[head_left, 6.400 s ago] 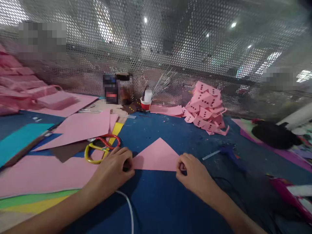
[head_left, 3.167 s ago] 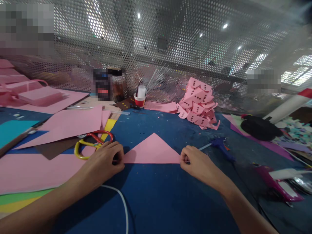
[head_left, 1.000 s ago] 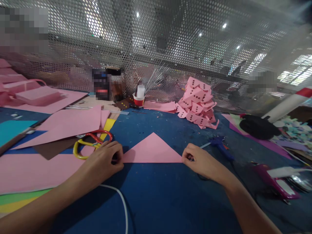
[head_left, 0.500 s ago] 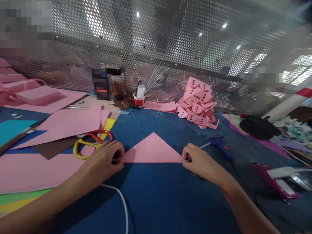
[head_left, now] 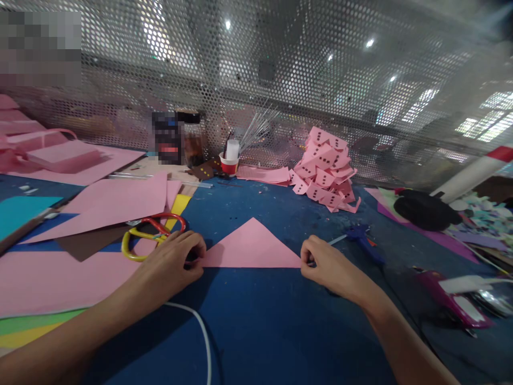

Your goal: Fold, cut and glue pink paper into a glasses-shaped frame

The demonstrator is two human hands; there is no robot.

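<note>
A pink paper triangle (head_left: 252, 246) lies on the blue tabletop, its tip pointing away from me and its long straight edge toward me. My left hand (head_left: 182, 259) pinches its left corner between thumb and fingers. At the opposite corner, my right hand (head_left: 316, 262) has the paper in the same kind of pinch. The corners themselves are hidden by my fingers. Right behind my left hand rest scissors (head_left: 134, 256) with red and yellow handles. A blue glue gun (head_left: 366, 243) lies just beyond my right hand.
Pink sheets (head_left: 52, 283) cover the left side. A pile of folded pink pieces (head_left: 324, 168) with dark dots stands at the back, near a paper cup (head_left: 229, 166) and a perforated metal screen (head_left: 256, 69). A white cable (head_left: 202, 331) curves in front; a magenta tool (head_left: 457, 299) lies right.
Almost nothing differs. Both hands keep their pinch on the paper's corners, and the view has shifted very slightly.
</note>
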